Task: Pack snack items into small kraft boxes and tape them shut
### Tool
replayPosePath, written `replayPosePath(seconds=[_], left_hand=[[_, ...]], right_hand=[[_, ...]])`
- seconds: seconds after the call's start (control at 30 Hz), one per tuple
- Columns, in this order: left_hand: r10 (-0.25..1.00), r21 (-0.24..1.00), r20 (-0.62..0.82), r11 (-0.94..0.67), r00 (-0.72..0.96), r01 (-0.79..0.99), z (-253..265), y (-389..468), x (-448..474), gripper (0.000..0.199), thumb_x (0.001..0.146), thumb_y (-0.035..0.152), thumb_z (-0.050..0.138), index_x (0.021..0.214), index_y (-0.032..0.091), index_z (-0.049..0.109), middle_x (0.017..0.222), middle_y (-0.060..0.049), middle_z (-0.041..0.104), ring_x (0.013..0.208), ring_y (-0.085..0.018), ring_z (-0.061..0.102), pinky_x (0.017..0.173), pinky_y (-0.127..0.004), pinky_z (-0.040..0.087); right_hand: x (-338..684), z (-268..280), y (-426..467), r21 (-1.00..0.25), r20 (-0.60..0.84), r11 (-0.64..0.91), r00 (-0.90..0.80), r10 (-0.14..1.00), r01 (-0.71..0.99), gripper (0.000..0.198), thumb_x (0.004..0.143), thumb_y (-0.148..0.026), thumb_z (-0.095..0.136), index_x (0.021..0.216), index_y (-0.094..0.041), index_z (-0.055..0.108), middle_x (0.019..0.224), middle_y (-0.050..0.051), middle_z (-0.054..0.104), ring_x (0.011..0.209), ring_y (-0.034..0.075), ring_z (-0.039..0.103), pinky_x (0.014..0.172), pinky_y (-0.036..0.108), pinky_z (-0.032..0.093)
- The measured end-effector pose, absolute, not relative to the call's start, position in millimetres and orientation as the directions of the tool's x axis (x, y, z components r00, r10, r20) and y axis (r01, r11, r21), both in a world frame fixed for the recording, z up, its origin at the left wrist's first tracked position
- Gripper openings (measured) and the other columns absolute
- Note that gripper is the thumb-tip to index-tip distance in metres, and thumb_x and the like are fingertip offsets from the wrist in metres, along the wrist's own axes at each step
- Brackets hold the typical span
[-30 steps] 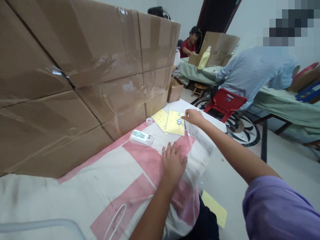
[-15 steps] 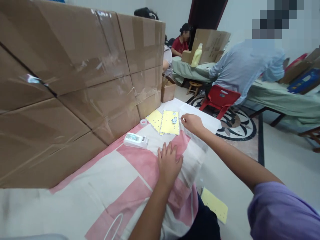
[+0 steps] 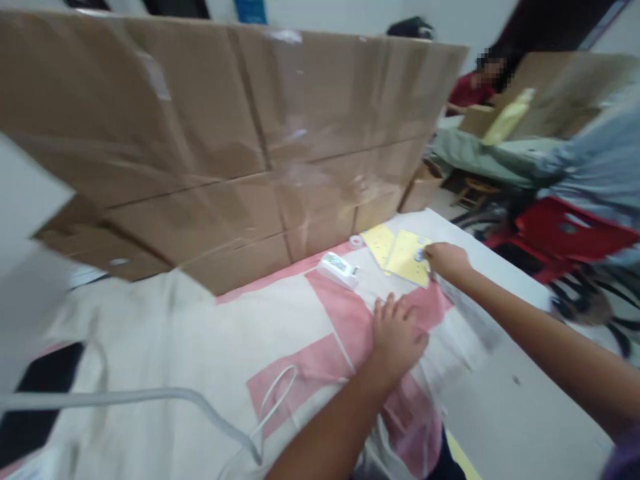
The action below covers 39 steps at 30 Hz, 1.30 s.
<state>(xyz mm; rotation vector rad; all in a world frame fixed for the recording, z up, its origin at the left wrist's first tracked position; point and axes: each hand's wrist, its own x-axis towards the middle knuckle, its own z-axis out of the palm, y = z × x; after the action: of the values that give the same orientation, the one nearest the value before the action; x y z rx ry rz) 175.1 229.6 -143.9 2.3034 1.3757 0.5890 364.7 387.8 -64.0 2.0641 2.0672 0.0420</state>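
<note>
My left hand (image 3: 397,337) lies palm down on the pink and white cloth (image 3: 280,320), fingers spread, holding nothing. At the right edge of a yellow card (image 3: 406,263) is my right hand (image 3: 449,261). Its fingers are pinched beside a small blue-and-white picture on that card; what they hold, if anything, is too small and blurred to make out. A second yellow card (image 3: 379,241) lies partly under the first. Left of the cards are a white ring (image 3: 355,241), like a small tape roll, and a white oblong device (image 3: 338,271).
Stacked cardboard boxes (image 3: 320,133) wall off the table's far side. A grey-white cable (image 3: 170,395) crosses the cloth at lower left, with a thin white loop beside it. Beyond the table's right end are a red chair (image 3: 575,230) with a seated person and another person in red.
The view has swung left, so the table and boxes sit further right. My right hand has moved slightly onto the upper yellow card's edge. My left hand stays flat on the cloth.
</note>
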Motion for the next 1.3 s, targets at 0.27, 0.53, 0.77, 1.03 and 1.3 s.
replayPosePath(seconds=[0.27, 0.53, 0.77, 1.03, 1.3], left_hand=[[0.690, 0.526, -0.180, -0.535, 0.701, 0.661, -59, 248, 117, 0.037, 0.091, 0.054, 0.050, 0.104, 0.026, 0.069, 0.118, -0.006, 0.073, 0.112, -0.028, 0.064, 0.105, -0.050, 0.043], [0.921, 0.616, -0.226, -0.118, 0.317, 0.779, 2, 242, -126, 0.025, 0.077, 0.038, 0.063, 0.058, 0.023, 0.056, 0.069, 0.001, 0.069, 0.065, -0.016, 0.061, 0.060, -0.029, 0.042], [0.776, 0.321, -0.161, 0.625, -0.609, 0.711, -51, 261, -371, 0.023, 0.081, 0.026, 0.068, 0.101, 0.016, 0.070, 0.106, -0.014, 0.073, 0.102, -0.029, 0.067, 0.088, -0.047, 0.052], [0.687, 0.526, 0.250, 0.495, -0.682, 0.691, -131, 353, -453, 0.047, 0.095, 0.027, 0.057, 0.141, 0.021, 0.052, 0.158, -0.011, 0.044, 0.148, -0.031, 0.034, 0.122, -0.057, 0.024], [0.458, 0.865, 0.361, 0.162, -0.813, 0.475, -148, 379, -488, 0.039, 0.100, 0.047, 0.051, 0.124, 0.018, 0.061, 0.126, -0.010, 0.065, 0.117, -0.024, 0.061, 0.105, -0.050, 0.047]], right_hand=[[382, -76, 434, -0.017, 0.006, -0.224, 0.224, 0.975, 0.974, 0.027, 0.071, -0.050, 0.063, 0.061, -0.026, 0.058, 0.097, 0.028, 0.068, 0.091, 0.042, 0.069, 0.062, 0.053, 0.042], [176, -33, 399, 0.053, 0.198, 0.219, -0.225, 0.954, 0.974, 0.033, 0.085, -0.055, 0.042, 0.067, -0.031, 0.055, 0.079, 0.024, 0.067, 0.074, 0.038, 0.067, 0.065, 0.055, 0.042], [-123, -57, 324, -0.576, 0.313, 0.703, -0.682, 0.661, 0.417, 0.038, 0.097, -0.048, 0.044, 0.122, -0.030, 0.065, 0.117, 0.010, 0.071, 0.101, 0.031, 0.070, 0.088, 0.046, 0.056], [-257, -118, 377, -0.869, 0.319, 0.458, -0.492, 0.810, 0.190, 0.082, 0.092, -0.044, 0.055, 0.162, -0.022, 0.017, 0.164, 0.013, 0.032, 0.152, 0.033, 0.030, 0.120, 0.055, 0.036], [-303, -156, 408, -0.897, 0.310, 0.431, -0.559, 0.769, 0.095, 0.074, 0.086, -0.031, 0.057, 0.153, -0.024, 0.026, 0.158, 0.016, 0.039, 0.143, 0.031, 0.043, 0.116, 0.050, 0.041]])
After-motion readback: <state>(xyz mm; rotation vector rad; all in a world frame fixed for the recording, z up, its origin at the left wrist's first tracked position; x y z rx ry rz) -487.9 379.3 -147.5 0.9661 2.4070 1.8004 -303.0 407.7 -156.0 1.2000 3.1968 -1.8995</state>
